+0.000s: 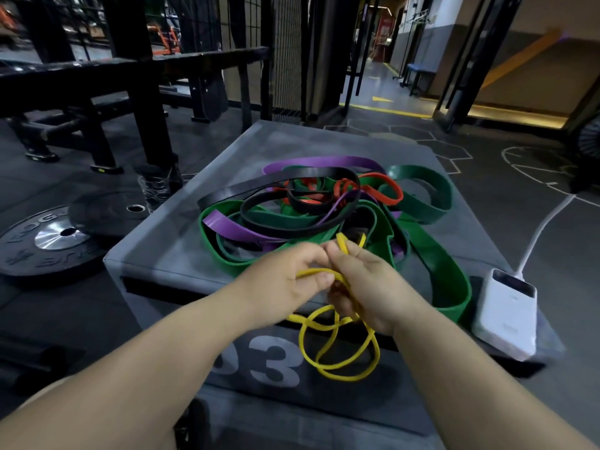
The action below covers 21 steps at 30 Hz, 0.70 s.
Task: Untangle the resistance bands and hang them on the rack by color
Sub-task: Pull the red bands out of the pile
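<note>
A: What have the fingers got?

B: The fingers [324, 278] of the left hand [285, 274] pinch a thin yellow band [341, 368]. The right hand [367, 287] is curled round the same band just beside them. Both hands hang over the near edge of the surface [168, 251]. The band's loops dangle down the front below that edge, and a short yellow stretch runs up from the right hand towards the pile [324, 216].

A: How will it handle?

B: Light, limp and stretchy, I'd judge, and it looks like grippy rubber, not slippery. It is likelier to snag on itself than to break. Take it where a strand runs single and feed the loops through. A hard pull would only tighten the tangle.

A: And the count?

B: Five colours. There is one yellow band as far as I can tell, wound into several loops. The pile sits mid-surface. It holds at least two green ones: a wide green band [448, 277] reaching the near right edge, and a narrower one on the left. The purple band [324, 162], black band [259, 186] and red band [386, 193] are too knotted to count surely. One white power bank [506, 313] lies at the near right corner. Two weight plates [48, 238] lie on the floor off the left edge.
</note>
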Available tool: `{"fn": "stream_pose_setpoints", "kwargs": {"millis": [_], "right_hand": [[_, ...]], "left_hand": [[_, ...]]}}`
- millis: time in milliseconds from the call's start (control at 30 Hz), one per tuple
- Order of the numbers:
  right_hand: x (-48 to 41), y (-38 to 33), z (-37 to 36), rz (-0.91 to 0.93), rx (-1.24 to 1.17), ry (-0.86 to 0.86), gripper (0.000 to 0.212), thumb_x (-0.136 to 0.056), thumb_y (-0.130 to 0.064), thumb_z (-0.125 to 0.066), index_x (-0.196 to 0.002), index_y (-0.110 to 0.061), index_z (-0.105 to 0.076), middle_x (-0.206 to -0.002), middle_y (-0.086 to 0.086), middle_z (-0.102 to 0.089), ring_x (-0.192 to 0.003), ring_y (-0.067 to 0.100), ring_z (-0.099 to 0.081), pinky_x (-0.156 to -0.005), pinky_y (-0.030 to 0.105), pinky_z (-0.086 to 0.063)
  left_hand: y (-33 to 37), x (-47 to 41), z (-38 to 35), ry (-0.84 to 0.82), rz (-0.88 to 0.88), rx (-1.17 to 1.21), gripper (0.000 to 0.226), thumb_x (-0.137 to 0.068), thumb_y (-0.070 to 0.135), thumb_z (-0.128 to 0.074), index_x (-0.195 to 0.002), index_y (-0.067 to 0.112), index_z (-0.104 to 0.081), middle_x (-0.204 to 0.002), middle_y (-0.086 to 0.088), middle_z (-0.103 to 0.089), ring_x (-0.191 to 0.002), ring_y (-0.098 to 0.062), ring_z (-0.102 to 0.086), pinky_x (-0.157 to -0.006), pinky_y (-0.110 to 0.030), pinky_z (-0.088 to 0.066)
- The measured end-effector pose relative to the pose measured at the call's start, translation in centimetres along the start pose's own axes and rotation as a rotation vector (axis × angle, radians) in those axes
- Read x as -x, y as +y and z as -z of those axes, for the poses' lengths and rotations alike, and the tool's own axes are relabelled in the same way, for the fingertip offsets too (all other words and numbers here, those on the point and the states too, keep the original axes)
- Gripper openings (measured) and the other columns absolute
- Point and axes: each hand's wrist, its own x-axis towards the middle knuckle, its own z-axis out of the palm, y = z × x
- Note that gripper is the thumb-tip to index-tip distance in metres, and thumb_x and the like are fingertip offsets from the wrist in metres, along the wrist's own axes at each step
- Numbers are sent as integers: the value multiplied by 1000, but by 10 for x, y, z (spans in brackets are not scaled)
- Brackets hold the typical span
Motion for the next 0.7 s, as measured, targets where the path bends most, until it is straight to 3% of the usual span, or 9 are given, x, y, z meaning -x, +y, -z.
{"fn": "stream_pose_setpoints", "kwargs": {"millis": [100, 200, 300, 367, 467, 567, 633, 700], "right_hand": [[1, -2, -2, -45, -6, -37, 26, -105, -30, -36, -89, -15, -51, -53, -1, -41, -39, 9, -26, -35, 18, -23], [1, -10, 4, 1, -91, 55, 28, -104, -27, -39, -81, -16, -50, -48, -6, -33, -37, 6, -22, -35, 16, -20], [4, -22, 15, 103, -200, 110, 28, -103, -24, -38, -80, -14, -50, -50, -4, -29, -40, 6, -19, -38, 18, -12], [7, -28, 22, 152, -258, 135, 27, -103, -23, -37, -80, -13, -49, -50, -5, -29, -40, 6, -19, -40, 19, -10], [12, -35, 32, 204, -336, 168, 27, -102, -23, -38, -80, -14, -50, -48, -6, -28, -37, 4, -19, -39, 18, -10], [14, -36, 43, 191, -373, 187, 27, -102, -26, -37, -81, -15, -50, -47, -6, -25, -35, 5, -19, -38, 16, -11], [13, -32, 48, 101, -321, 157, 28, -102, -29, -37, -84, -14, -53, -46, -5, -27, -33, 5, -20, -36, 13, -13], [12, -26, 49, -13, -233, 66, 30, -101, -32, -37, -90, -10, -54, -45, 0, -32, -31, 9, -24, -35, 14, -19]], "left_hand": [[-5, 1, 11, 110, 87, 155, 22, -89, 21, -65, -97, 20, -45, -65, 10, -52, -53, -1, -46, -59, -22, -40], [-5, 5, 20, -1, 226, 489, 18, -91, 10, -61, -102, 13, -47, -74, 1, -52, -62, -8, -53, -69, -32, -45], [-11, 10, 24, -266, 276, 395, 15, -90, 22, -65, -90, 13, -53, -74, -2, -49, -68, -12, -51, -79, -37, -47], [-12, 11, 26, -341, 232, 261, 23, -82, 38, -64, -81, 17, -55, -74, 0, -48, -73, -14, -47, -80, -32, -42], [-12, 12, 34, -294, 212, 280, 17, -87, 33, -62, -74, 23, -59, -73, 7, -56, -76, -8, -52, -78, -20, -43], [-16, 11, 40, -180, 210, 621, 19, -89, 24, -60, -70, 19, -60, -72, 3, -54, -77, -11, -60, -82, -25, -51], [-11, 12, 42, -141, 213, 811, 16, -90, 24, -57, -80, 11, -55, -66, 3, -45, -58, -10, -52, -74, -27, -55], [-6, 11, 43, -79, 221, 764, 18, -98, 25, -51, -89, 9, -53, -62, 5, -36, -47, -7, -30, -49, -20, -44]]}}
